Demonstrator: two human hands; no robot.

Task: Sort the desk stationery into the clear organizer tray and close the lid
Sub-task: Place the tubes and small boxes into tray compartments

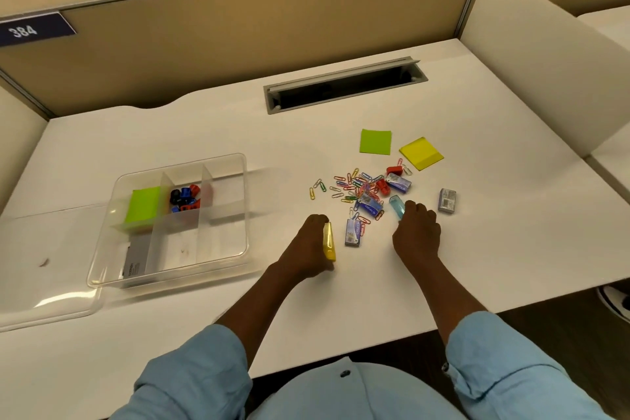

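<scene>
Clear organizer tray (163, 275): bench left, lid (44, 300) off, lying beside/under it. Est. early stage.
Sorted: green sticky pad (143, 204) in rear-left compartment, sharpeners (185, 198) in the next.
Unsorted, right of tray: paper clips (351, 186), staple boxes (353, 232), red sharpeners (383, 186), green pad (375, 141), yellow pad (421, 153).
Left hand (312, 242) curled round yellow translucent item (329, 242), near tray. Right hand (417, 232) pinching blue translucent item (397, 208) at pile edge, well apart from tray.

White desk (511, 232) w/ grey cable slot (344, 85), tan partition (238, 37), 384 tag (30, 31).
</scene>
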